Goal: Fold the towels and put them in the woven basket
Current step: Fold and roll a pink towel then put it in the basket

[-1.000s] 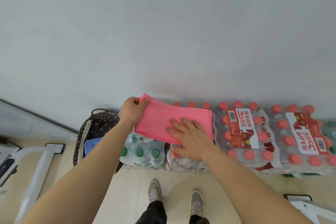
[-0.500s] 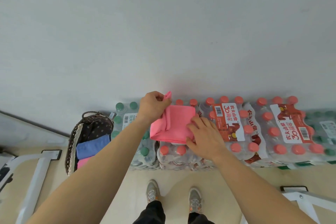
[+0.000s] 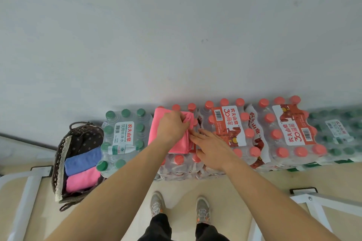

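1. The pink towel (image 3: pixel 177 146) is a soft, fine-napped cloth folded to a narrow rectangle; it lies on a shrink-wrapped red-capped bottle pack (image 3: pixel 177 167), right of the green-capped bottle pack (image 3: pixel 121 133).
2. The towel's far right edge is pinched by the left hand (image 3: pixel 172 125), fingers curled round the fold; the cloth extends near of that hand; the right hand (image 3: pixel 211 148) is laid flat, fingers straight, tips touching the right edge.
3. The woven basket (image 3: pixel 58 162), dark and oval, stands at the left; a blue towel (image 3: pixel 83 159) and a second pink towel (image 3: pixel 82 180) lie inside.
4. Against the earlier frame, the left hand has been carried from the towel's left far corner to its right edge; the fold is closed.
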A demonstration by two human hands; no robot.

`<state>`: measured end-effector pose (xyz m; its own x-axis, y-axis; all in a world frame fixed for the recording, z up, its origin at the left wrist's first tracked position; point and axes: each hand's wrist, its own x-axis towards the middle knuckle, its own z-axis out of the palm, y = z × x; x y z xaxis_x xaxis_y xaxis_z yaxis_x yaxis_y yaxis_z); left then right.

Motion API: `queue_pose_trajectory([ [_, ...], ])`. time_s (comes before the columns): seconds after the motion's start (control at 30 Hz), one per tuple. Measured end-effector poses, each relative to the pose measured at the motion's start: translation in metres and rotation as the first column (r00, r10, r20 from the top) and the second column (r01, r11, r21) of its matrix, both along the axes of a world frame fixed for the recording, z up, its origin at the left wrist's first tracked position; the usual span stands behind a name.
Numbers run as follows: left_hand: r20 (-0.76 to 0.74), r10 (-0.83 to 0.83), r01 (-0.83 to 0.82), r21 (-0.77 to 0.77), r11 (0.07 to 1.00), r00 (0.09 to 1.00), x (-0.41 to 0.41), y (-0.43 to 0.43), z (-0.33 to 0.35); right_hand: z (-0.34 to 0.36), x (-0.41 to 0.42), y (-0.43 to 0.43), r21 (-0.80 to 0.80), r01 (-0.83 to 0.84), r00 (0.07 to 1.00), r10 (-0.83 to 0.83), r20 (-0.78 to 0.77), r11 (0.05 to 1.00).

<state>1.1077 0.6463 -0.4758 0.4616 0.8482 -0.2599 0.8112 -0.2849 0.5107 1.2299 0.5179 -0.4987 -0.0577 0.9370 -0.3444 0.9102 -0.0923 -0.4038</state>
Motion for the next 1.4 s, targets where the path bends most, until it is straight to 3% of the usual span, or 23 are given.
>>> queue_pose_trajectory([
  [0.13, 0.109, 0.029, -0.013, -0.147, 0.989, 0.994, -0.008, 0.0, -0.005, 0.009, -0.007, 0.01, 0.258, 0.232, 0.972, -0.231, -0.034, 0.938],
  [0.23, 0.247, 0.134, -0.075, -0.233, 0.97, 0.96, -0.025, 0.003, 0.002, 0.013, -0.026, 0.025, 0.358, 0.18, 0.981, -0.192, 0.0, 0.916],
  [0.37, 0.203, 0.092, -0.117, 0.116, 0.986, 0.975, -0.058, 0.01, 0.0, -0.002, -0.049, 0.042, 0.256, 0.032, 0.983, -0.077, 0.168, 0.966],
  [0.47, 0.12, -0.053, 0.015, 0.298, 0.954, 0.991, -0.075, 0.016, -0.022, -0.016, -0.049, 0.049, 0.163, 0.007, 0.972, -0.045, 0.231, 0.987],
  [0.53, 0.038, -0.136, 0.117, 0.315, 0.942, 0.99, -0.079, 0.019, -0.036, -0.02, -0.041, 0.053, 0.131, 0.001, 0.967, -0.034, 0.254, 0.991],
  [0.67, -0.174, -0.211, 0.244, 0.196, 0.95, 0.962, -0.083, 0.006, -0.052, -0.024, -0.023, 0.056, 0.071, -0.037, 0.959, 0.016, 0.284, 0.997],
  [0.9, -0.267, -0.17, 0.217, 0.156, 0.964, 0.949, -0.081, 0.002, -0.056, -0.022, -0.021, 0.06, 0.015, -0.056, 0.957, 0.049, 0.285, 0.998],
  [1.1, -0.104, -0.005, 0.014, 0.089, 0.996, 0.995, -0.082, 0.015, -0.026, -0.004, -0.019, 0.05, 0.197, -0.206, 0.963, 0.164, 0.213, 0.958],
  [1.2, 0.034, 0.192, -0.186, -0.129, 0.974, 0.981, -0.074, 0.021, -0.013, 0.004, -0.019, 0.047, 0.156, -0.267, 0.957, 0.244, 0.155, 0.951],
  [1.27, 0.048, 0.313, -0.291, -0.257, 0.921, 0.948, -0.07, 0.025, -0.008, 0.006, -0.022, 0.046, 0.129, -0.292, 0.949, 0.27, 0.163, 0.948],
  [1.4, 0.048, 0.398, -0.356, -0.358, 0.863, 0.916, -0.067, 0.035, -0.004, 0.005, -0.027, 0.046, 0.074, -0.314, 0.935, 0.294, 0.2, 0.947],
])
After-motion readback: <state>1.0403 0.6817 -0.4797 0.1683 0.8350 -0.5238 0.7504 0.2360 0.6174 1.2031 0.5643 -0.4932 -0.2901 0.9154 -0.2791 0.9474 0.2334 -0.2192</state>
